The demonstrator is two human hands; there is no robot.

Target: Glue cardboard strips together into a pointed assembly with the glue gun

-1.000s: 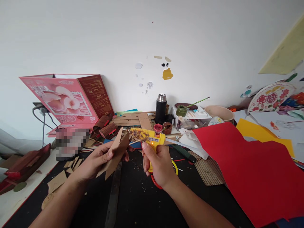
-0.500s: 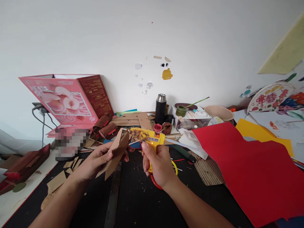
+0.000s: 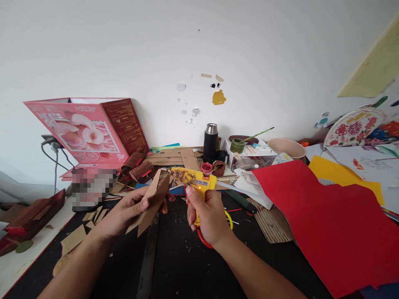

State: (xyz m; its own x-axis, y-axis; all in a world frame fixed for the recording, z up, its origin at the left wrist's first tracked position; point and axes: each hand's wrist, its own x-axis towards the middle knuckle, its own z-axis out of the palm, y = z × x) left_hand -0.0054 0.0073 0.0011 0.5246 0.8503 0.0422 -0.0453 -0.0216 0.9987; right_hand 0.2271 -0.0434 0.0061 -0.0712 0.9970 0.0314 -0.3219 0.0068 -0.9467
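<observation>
My left hand [image 3: 135, 207] is closed on a folded piece of brown cardboard [image 3: 155, 204], thumb on its near side and fingertips showing past its far edge. My right hand [image 3: 210, 214] grips the handle of a yellow hot glue gun [image 3: 191, 176], which has brown stains on its barrel and a lit orange light. A translucent glue stick [image 3: 232, 187] runs out of the gun's back. The nozzle points left and meets or nearly meets the top edge of the cardboard; whether they touch I cannot tell. Below my right hand, red and yellow scissors handles [image 3: 204, 240] partly show.
On the black work surface [image 3: 183, 274] lie a steel ruler [image 3: 148, 257], cardboard scraps [image 3: 74, 238] and a green-black cutter [image 3: 241, 201]. Red paper [image 3: 330, 216] covers the right side. Behind stand a black thermos [image 3: 210, 143], paint jars [image 3: 219, 167] and a pink box [image 3: 90, 133].
Hardly anything differs. The view has shifted very slightly; both hands keep their hold on the cardboard and the glue gun in about the same place.
</observation>
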